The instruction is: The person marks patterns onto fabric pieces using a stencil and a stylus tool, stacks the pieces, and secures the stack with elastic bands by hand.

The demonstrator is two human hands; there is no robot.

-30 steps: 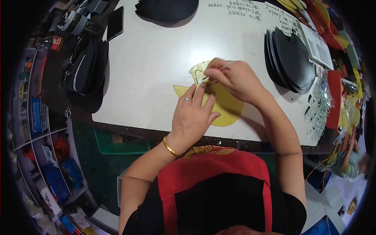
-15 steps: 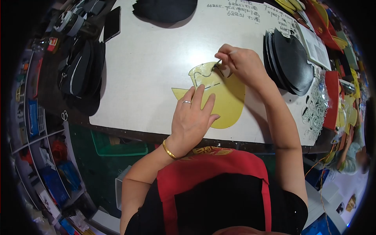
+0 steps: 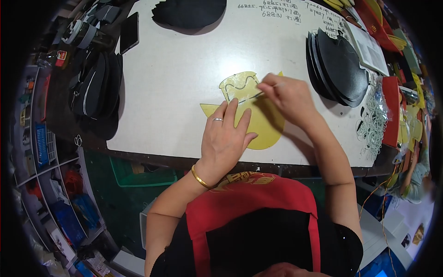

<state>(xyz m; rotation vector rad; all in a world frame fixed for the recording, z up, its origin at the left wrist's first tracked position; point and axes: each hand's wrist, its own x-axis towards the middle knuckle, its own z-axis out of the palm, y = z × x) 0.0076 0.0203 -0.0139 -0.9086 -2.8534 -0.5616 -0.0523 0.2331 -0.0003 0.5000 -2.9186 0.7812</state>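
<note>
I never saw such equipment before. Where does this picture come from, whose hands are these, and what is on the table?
There is no machine here: these are a person's two bare hands, seen from above by one camera worn on that person's head. The left hand rests spread on a yellow sheet marked with dark lines. The right hand holds a thin tool, mostly hidden by the fingers. The white tabletop also bears black pieces in a stack at the right, more black pieces at the far edge, and tangled pale strings.
</note>
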